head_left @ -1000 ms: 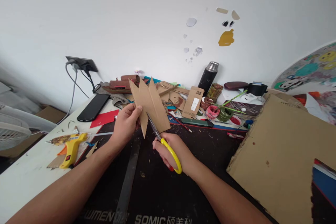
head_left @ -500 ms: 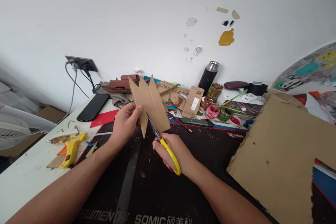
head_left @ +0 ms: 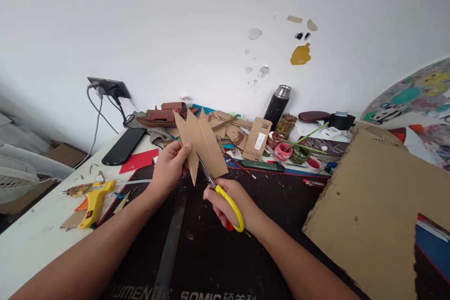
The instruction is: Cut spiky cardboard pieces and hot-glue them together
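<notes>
— Over the dark cutting mat [head_left: 218,262], what have you got in your hands?

— My left hand [head_left: 171,167] pinches a pointed cardboard cutout [head_left: 201,144], thumb on the face turned to me, fingers behind it. I hold it up off the mat, tilted, its spikes pointing up toward the wall and one long spike pointing down.

— And the right?

— My right hand [head_left: 228,204] is curled tight through the yellow handles of the scissors [head_left: 221,193]. The blades run up and left from my fist into the lower edge of the cutout, between the down-pointing spike and the wider flap beside it.

— What lies under your arms?

— A metal ruler [head_left: 172,243] lies flat on the mat, just below my left wrist. To the left, on the white table [head_left: 31,239], a yellow glue gun [head_left: 93,199] rests among cardboard scraps, with a red paper sheet [head_left: 138,160] and a black phone [head_left: 124,146] beyond it.

— And to the right?

— A large brown cardboard sheet [head_left: 372,211] covers that side of the mat. Along the wall sits a black flask [head_left: 277,105], near small paint pots [head_left: 284,151] and more cardboard bits.
</notes>
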A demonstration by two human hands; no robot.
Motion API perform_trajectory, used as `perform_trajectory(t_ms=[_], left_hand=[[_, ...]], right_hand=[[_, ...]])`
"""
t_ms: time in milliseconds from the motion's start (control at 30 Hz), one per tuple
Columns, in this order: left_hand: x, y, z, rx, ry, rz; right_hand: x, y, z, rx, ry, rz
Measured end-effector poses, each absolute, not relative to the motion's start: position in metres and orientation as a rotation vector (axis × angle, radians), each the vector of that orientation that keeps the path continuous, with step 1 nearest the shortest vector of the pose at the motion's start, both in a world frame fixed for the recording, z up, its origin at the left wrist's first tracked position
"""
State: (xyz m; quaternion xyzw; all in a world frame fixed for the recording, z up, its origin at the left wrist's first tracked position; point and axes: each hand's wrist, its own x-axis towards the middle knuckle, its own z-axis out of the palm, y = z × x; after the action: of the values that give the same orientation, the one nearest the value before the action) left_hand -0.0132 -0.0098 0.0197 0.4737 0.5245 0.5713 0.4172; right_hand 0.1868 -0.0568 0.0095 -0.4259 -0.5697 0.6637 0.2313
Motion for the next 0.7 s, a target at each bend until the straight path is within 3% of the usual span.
perform_trajectory(t_ms=[700], left_hand=[[-0.016, -0.014, 0.023, 1.196, 1.309, 1.533]], right_hand=[[0.193, -0.052, 0.019, -0.955, -1.441, 2.129]])
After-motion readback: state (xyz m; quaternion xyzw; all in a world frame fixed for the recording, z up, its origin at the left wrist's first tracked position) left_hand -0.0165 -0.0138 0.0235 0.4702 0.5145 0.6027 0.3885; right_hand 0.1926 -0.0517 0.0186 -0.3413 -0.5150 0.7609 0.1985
